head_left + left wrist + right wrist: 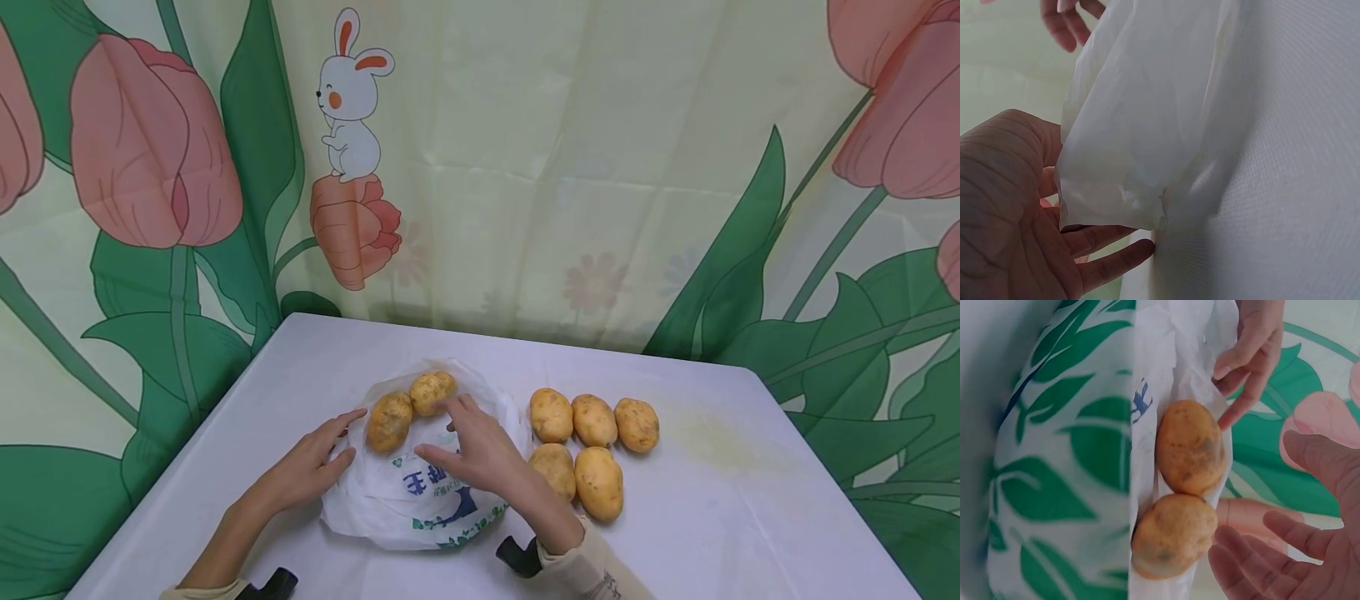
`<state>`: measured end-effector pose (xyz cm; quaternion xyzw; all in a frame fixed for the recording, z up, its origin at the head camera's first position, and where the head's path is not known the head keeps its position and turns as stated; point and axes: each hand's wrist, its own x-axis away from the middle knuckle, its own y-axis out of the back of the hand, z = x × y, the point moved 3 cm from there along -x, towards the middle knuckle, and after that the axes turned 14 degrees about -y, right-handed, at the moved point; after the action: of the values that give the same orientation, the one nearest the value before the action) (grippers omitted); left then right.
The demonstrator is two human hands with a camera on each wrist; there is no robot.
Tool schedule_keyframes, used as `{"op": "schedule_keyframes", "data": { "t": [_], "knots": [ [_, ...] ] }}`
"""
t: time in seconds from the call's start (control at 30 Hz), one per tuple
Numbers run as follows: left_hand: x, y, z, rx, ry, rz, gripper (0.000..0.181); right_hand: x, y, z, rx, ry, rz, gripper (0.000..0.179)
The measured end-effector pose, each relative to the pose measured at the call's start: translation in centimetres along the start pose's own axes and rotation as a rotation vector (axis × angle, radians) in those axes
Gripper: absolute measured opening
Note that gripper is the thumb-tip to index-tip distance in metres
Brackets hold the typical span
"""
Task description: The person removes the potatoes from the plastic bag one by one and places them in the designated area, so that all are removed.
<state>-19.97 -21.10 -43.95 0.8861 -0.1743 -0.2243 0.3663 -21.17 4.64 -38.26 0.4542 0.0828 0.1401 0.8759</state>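
Two potatoes lie side by side on a white plastic bag [375, 517] printed in blue and green: a browner potato [389, 422] and a paler potato [432, 393] at its upper right. My left hand [311, 467] is at the bag's left edge, fingers spread and loosely bent, holding nothing. My right hand [480, 446] hovers over the bag beside the paler potato, thumb and fingers apart. In the right wrist view its fingers [1250, 556] are near the lower potato [1175, 536], seemingly without a grip. The left wrist view shows the bag's edge [1129, 156] against the left hand [1022, 206].
Several potatoes stand in two rows right of the bag, among them a front potato [599, 483] and a far-right potato [637, 425]. They lie on a white-covered table [750, 517]. A curtain with tulips and a rabbit [352, 150] hangs behind the table's back edge.
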Motion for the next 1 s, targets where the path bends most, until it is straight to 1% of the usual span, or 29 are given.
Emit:
{"op": "schedule_keyframes", "data": {
  "t": [0.23, 0.57, 0.83, 1.0],
  "knots": [
    [0.0, 0.0, 0.1, -0.002, -0.001, 0.000, 0.055, -0.7, -0.7, 0.9, -0.025, 0.029, 0.003, 0.063],
    [0.0, 0.0, 0.1, -0.005, 0.016, 0.007, 0.056, -1.5, -1.6, 2.4, 0.016, 0.059, -0.016, 0.064],
    [0.0, 0.1, 0.0, -0.005, -0.003, 0.002, 0.056, -2.7, -2.5, 2.8, 0.043, 0.034, 0.005, 0.063],
    [0.1, 0.1, 0.2, -0.007, -0.012, -0.002, 0.056, -3.2, -2.7, 3.0, 0.073, 0.030, 0.002, 0.062]
  ]
}}
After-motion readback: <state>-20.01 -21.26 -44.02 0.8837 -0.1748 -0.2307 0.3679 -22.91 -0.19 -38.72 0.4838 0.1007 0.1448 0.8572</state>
